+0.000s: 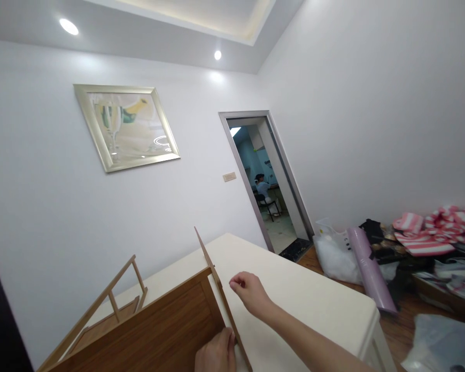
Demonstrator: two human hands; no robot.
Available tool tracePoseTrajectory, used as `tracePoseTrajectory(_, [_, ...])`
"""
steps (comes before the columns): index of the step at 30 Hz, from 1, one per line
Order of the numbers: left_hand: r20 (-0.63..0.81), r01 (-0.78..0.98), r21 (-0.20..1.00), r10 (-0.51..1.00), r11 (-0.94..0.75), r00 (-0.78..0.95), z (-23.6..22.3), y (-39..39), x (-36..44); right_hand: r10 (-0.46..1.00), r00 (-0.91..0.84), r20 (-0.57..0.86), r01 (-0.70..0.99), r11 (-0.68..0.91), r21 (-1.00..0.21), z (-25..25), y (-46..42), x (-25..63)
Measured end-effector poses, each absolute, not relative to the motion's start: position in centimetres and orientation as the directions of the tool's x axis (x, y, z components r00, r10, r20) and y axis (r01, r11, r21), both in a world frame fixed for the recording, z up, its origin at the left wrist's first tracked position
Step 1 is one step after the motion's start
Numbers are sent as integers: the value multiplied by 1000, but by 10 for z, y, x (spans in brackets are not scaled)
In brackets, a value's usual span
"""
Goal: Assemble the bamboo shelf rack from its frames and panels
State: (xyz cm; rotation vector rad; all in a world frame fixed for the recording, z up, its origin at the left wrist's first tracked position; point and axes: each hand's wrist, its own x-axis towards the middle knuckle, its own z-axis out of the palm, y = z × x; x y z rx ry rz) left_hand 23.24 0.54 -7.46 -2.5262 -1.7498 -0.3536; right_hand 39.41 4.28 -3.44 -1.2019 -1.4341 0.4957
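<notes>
A brown wooden panel [158, 328] stands on the white table, and a thin wooden board [225, 297], seen nearly edge-on, meets its right end. My left hand [216, 354] is closed at the low part of this joint, its thumb and fingers against the thin board; the lower part of the hand is cut off by the frame. To the right of the board, my right hand [251, 295] hovers above the table with thumb and forefinger pinched together. Whatever may be between those fingertips is too small to make out.
A light wooden frame [112, 299] lies behind the panel on the white table [294, 294]. On the floor at right are a purple roll [372, 268], a plastic bag [339, 258] and pink striped cloth [422, 237]. Through the doorway [273, 175], a person [263, 188] sits.
</notes>
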Motion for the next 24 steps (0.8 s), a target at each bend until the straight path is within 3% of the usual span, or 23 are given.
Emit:
tracePoseTrajectory(4, [689, 888, 172, 696, -426, 200, -36, 5, 223, 802, 125, 584, 225, 550, -804, 23, 54, 393])
tracePoseTrajectory(7, [888, 873, 43, 418, -485, 189, 12, 10, 222, 805, 43, 592, 123, 584, -802, 45, 64, 390])
tracePoseTrajectory(9, [915, 885, -41, 338, -464, 219, 37, 17, 224, 791, 67, 608, 71, 604, -794, 45, 70, 387])
tracePoseTrajectory(14, [827, 895, -49, 485, -443, 285, 43, 36, 232, 681, 207, 702, 114, 696, -709, 12, 77, 379])
tracePoseTrajectory(24, [865, 868, 9, 439, -497, 243, 30, 32, 235, 583, -2, 813, 346, 763, -546, 3, 56, 372])
